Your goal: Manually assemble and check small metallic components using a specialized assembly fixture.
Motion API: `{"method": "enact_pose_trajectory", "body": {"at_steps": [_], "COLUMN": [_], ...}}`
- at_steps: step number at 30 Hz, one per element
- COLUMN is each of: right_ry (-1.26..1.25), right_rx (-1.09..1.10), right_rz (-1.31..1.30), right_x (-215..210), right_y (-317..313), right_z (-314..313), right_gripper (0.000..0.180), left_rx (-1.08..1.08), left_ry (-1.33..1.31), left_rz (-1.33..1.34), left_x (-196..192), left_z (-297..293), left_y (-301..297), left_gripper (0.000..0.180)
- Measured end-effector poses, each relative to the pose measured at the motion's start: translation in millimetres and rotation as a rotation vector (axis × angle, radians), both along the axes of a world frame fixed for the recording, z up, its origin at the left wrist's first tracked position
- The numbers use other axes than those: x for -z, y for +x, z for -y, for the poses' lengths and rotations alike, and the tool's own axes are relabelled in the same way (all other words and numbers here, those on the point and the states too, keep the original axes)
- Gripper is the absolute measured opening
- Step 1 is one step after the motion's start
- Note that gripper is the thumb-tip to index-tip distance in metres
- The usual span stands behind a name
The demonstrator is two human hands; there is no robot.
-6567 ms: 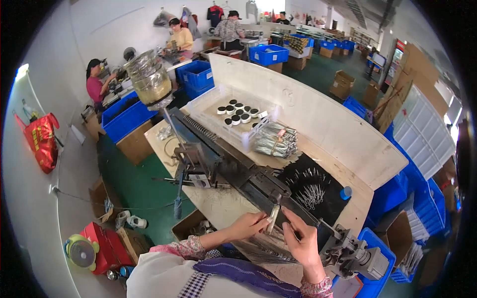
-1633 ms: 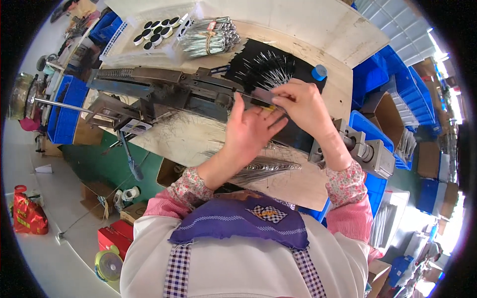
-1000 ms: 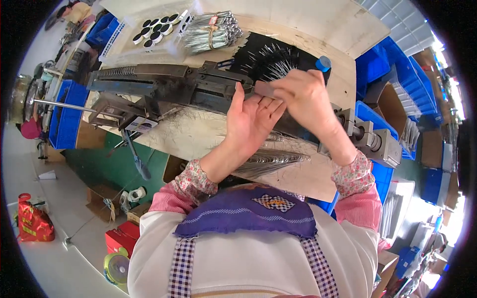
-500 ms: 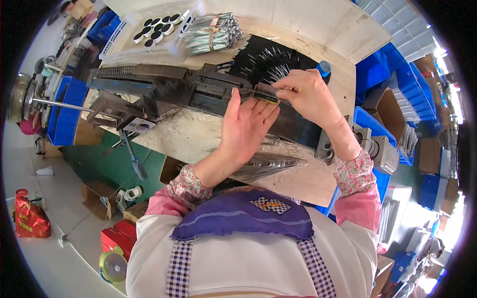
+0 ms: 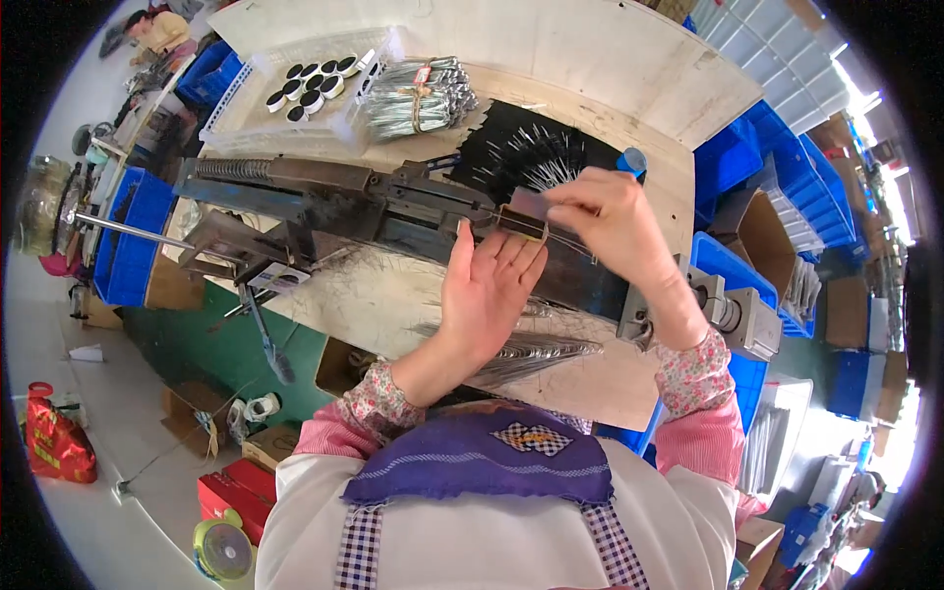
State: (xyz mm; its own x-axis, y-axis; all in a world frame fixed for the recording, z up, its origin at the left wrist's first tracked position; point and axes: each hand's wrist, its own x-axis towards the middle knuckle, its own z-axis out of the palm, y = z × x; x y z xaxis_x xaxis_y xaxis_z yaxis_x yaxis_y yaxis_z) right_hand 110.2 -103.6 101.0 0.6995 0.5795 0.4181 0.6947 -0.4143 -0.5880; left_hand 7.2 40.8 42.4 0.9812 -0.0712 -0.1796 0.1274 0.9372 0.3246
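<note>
My left hand (image 5: 482, 295) lies palm up and open at the near side of a long metal machine (image 5: 413, 218). Its fingertips reach under the near edge of a small dark box-like part (image 5: 521, 224) with a yellowish rim. Above that part, my right hand (image 5: 612, 221) pinches the edge of a thin greyish flat plate (image 5: 531, 204), which stands tilted up. Whether the plate is joined to the part cannot be seen. Just beyond, black-bristled brushes with metal stems (image 5: 541, 157) lie on a dark cloth. A fan of bent metal wires (image 5: 536, 356) lies nearer to me.
A clear plastic crate (image 5: 224, 122) with white-and-black round pieces stands at the back left, beside a tied bundle of metal wires (image 5: 418, 98). A blue round container (image 5: 631, 160) sits near the brushes. Blue bins (image 5: 733, 147) and a cardboard box (image 5: 762, 231) flank the table's right side.
The thin plate in my right hand is tilted up further from the dark part. My left hand stays open beneath the part. The whole view has shifted slightly.
</note>
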Motion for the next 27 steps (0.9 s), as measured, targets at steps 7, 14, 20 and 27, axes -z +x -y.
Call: {"method": "enact_pose_trajectory", "body": {"at_steps": [7, 14, 20, 27], "right_ry": [-0.081, -0.17, -0.158, -0.143], "right_rx": [-0.031, -0.025, -0.039, 0.005], "right_rz": [-0.203, -0.043, -0.021, 0.05], "right_x": [12, 12, 4, -6], "right_y": [5, 6, 4, -15], "right_z": [2, 3, -2, -6], "right_gripper": [0.016, 0.012, 0.011, 0.009], "left_rx": [-0.01, 0.032, 0.053, 0.056], "left_ry": [0.01, 0.052, 0.062, -0.144], "left_rz": [0.024, 0.006, -0.015, -0.03], "left_x": [1, -8, -10, 16], "left_z": [0, -4, -12, -9], "left_y": [1, 5, 4, 8], "left_gripper": [0.068, 0.071, 0.068, 0.057]}}
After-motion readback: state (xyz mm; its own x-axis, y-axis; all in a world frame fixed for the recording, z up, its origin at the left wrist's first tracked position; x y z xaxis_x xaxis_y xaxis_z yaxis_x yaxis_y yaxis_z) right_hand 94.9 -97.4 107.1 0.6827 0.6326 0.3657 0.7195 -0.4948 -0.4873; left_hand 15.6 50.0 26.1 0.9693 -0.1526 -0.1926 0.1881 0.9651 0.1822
